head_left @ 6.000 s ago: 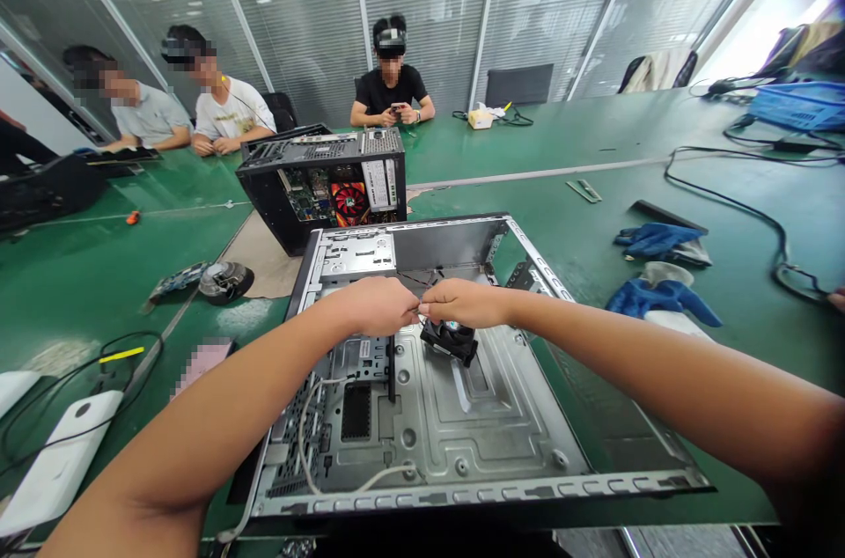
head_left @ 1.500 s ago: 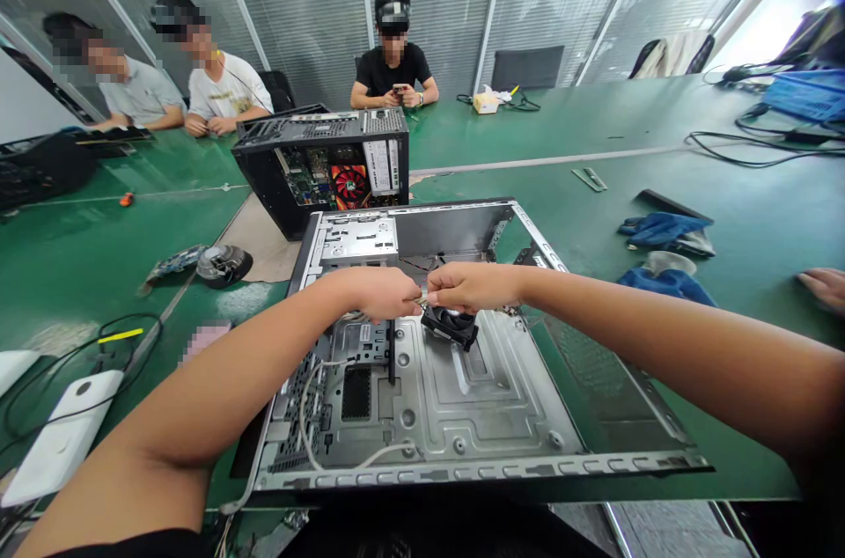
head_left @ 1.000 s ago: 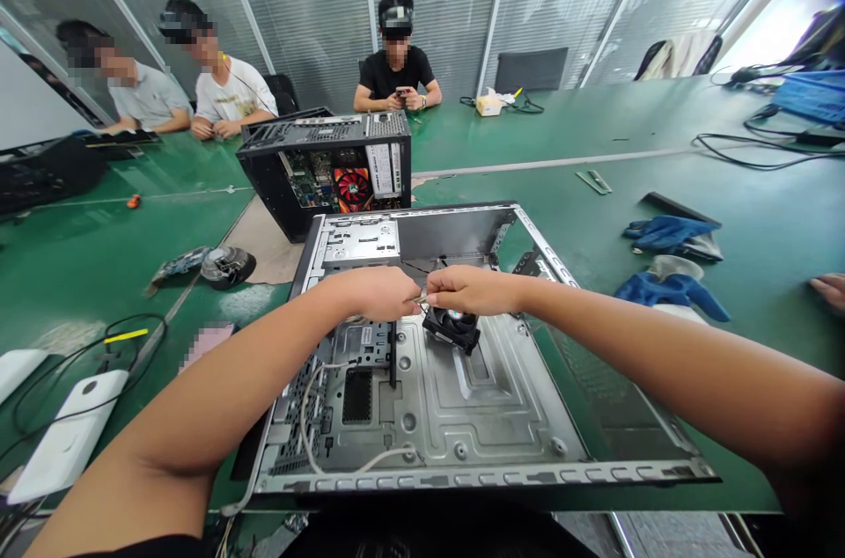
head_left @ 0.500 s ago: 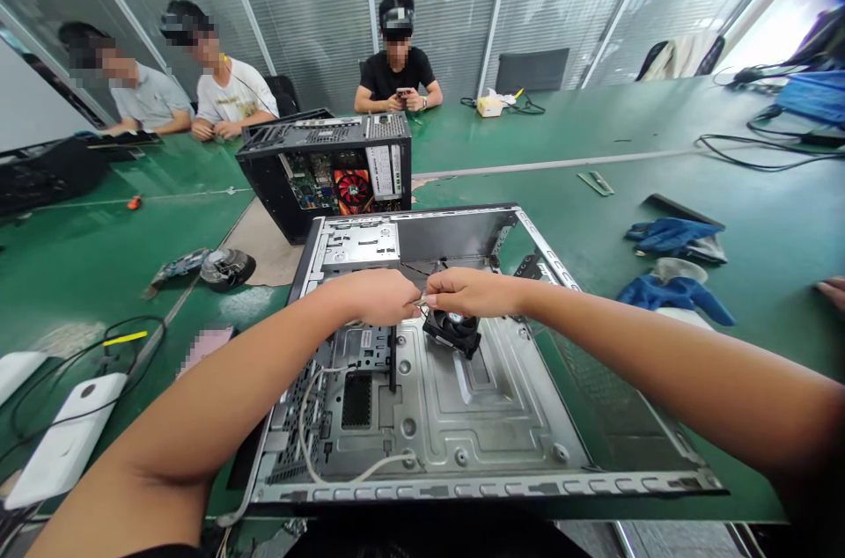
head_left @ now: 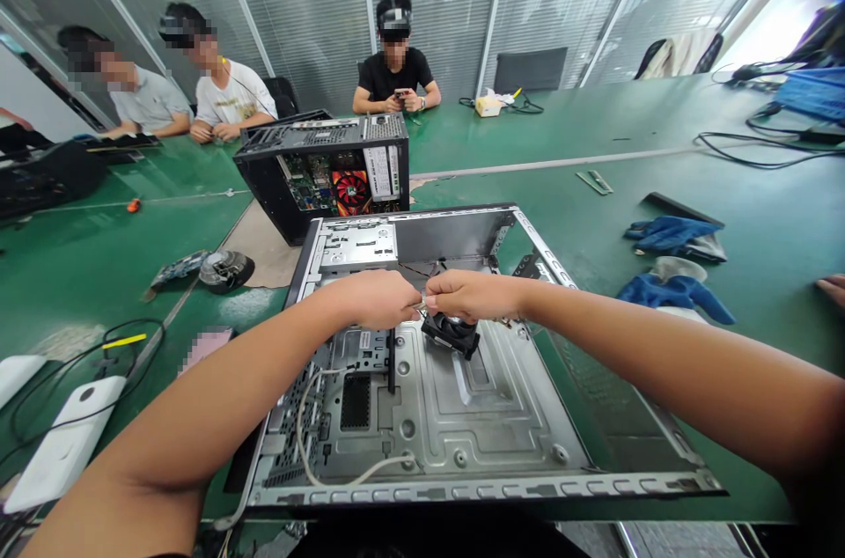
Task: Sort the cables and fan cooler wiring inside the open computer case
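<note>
An open, nearly bare metal computer case (head_left: 502,417) lies flat in front of me on the green table. Both my hands meet above its middle, fingertips almost touching. My left hand (head_left: 373,298) is closed in a pinch on something small that I cannot make out. My right hand (head_left: 472,294) is closed the same way, just above a small black fan (head_left: 452,334) that sits in the case. Thin dark wires (head_left: 422,270) run from behind my hands toward the case's back. A white cable (head_left: 310,444) curls across the case floor at the front left.
A black computer tower (head_left: 323,175) with a red fan stands behind the case. Blue gloves (head_left: 666,234) lie at the right, a circuit board and round part (head_left: 224,269) at the left, white devices (head_left: 62,444) and cables at the near left. Three people sit across the table; another person's hand (head_left: 833,287) rests at the right edge.
Both hands stay pinched together over the fan, with only slight shifts. The other person's hand at the right edge has drawn back toward the frame's edge.
</note>
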Motion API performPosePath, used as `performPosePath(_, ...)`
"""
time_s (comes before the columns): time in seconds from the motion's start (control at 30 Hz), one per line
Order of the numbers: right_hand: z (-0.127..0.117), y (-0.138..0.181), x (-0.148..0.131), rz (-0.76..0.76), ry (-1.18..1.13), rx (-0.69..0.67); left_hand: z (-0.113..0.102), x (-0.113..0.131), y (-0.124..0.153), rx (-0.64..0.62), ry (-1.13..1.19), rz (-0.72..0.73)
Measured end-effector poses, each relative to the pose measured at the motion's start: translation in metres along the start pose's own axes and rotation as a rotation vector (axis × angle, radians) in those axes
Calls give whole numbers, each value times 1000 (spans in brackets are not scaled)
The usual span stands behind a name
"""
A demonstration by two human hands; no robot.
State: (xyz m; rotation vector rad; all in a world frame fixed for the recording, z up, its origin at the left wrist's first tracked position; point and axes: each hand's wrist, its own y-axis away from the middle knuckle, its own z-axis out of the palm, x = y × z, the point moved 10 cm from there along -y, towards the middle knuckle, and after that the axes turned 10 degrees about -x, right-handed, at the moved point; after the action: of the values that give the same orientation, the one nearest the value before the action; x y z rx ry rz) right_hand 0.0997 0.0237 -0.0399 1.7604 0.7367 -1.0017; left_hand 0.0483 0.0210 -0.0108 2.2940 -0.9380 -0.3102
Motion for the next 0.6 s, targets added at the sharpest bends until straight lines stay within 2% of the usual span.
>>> performPosePath(0.07,5,-2,3,-12,-88,-53,0,2,0,-2,1,20)
performPosePath(0.13,5,-3,3,-16,-80,-56,2,3,0,-13,1,33)
performPosePath(0.37,-4,0,-13,6,363,75,8,4,-4,-88,-3,60)
performPosePath(0.6,-5,-1,-17,-14,449,98,6,3,-4,-60,-19,36)
